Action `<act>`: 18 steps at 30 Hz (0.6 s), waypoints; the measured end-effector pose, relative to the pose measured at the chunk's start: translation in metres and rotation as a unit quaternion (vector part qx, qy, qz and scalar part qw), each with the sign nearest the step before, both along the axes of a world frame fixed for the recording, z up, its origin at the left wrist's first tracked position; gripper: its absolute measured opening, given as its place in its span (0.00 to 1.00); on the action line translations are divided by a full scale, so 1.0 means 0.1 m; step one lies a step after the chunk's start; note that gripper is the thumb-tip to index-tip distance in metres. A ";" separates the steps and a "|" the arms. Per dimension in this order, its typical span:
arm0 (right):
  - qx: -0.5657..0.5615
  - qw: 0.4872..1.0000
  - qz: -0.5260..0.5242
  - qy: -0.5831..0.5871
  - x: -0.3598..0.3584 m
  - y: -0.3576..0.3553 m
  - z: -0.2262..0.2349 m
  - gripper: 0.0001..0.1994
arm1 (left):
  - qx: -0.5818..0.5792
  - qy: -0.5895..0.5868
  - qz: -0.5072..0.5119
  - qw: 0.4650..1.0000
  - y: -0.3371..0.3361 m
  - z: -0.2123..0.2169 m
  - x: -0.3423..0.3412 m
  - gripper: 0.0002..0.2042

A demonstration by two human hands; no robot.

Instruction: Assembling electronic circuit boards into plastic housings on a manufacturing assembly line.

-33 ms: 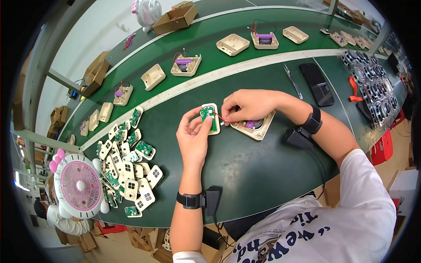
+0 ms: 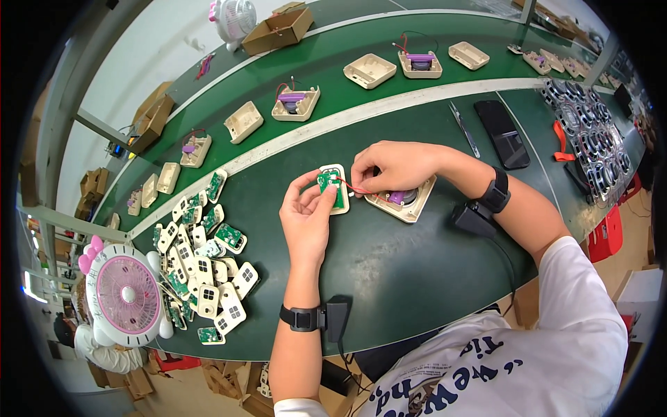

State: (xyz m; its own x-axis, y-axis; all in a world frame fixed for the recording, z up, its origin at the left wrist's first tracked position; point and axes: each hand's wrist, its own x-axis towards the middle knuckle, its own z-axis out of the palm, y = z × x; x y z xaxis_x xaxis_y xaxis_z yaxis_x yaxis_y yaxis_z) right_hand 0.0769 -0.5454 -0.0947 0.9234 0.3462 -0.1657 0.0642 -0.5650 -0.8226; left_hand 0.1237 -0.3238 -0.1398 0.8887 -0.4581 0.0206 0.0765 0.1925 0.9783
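Note:
In my left hand (image 2: pixel 306 215) is a cream panel with a green circuit board (image 2: pixel 338 200) on it, pinched between thumb and fingers. Red wires (image 2: pixel 353 187) run from the board toward an open cream housing (image 2: pixel 411 213) at its right. My right hand (image 2: pixel 397 167) bends over that housing, its fingertips closed on the wires; the exact grip is partly hidden. Inside the housing, under the hand, show a purple cell (image 2: pixel 396 197) and part of a round dark speaker (image 2: pixel 409 195). A small white connector (image 2: pixel 351 194) sits between panel and housing.
Left lies a heap of cream panels with green boards (image 2: pixel 208 271), beside a pink-and-white fan (image 2: pixel 128 295). Housings (image 2: pixel 295 105) line the green belt beyond. Tweezers (image 2: pixel 465 130), a black phone (image 2: pixel 501 133) and many speakers (image 2: pixel 590 139) lie right.

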 end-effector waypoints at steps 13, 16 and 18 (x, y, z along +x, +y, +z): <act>0.027 0.997 -0.053 -0.053 -0.02 0.04 -0.03 0.07 | -0.004 0.029 -0.024 0.999 0.02 0.01 -0.01 0.15; 0.027 0.996 -0.050 -0.072 -0.02 0.04 -0.04 0.06 | -0.008 0.030 -0.025 0.999 0.03 0.01 -0.01 0.15; 0.030 0.996 -0.052 -0.064 -0.03 0.04 -0.03 0.06 | -0.008 0.026 -0.026 0.999 0.03 0.00 0.00 0.15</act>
State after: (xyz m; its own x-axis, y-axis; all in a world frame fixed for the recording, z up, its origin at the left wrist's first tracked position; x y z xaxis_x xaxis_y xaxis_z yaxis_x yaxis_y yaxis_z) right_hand 0.0743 -0.5409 -0.0977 0.9668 0.2540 -0.0269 0.1143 -0.5245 -0.8437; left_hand 0.1234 -0.3212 -0.1398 0.8637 -0.5037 -0.0176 0.1382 0.2031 0.9694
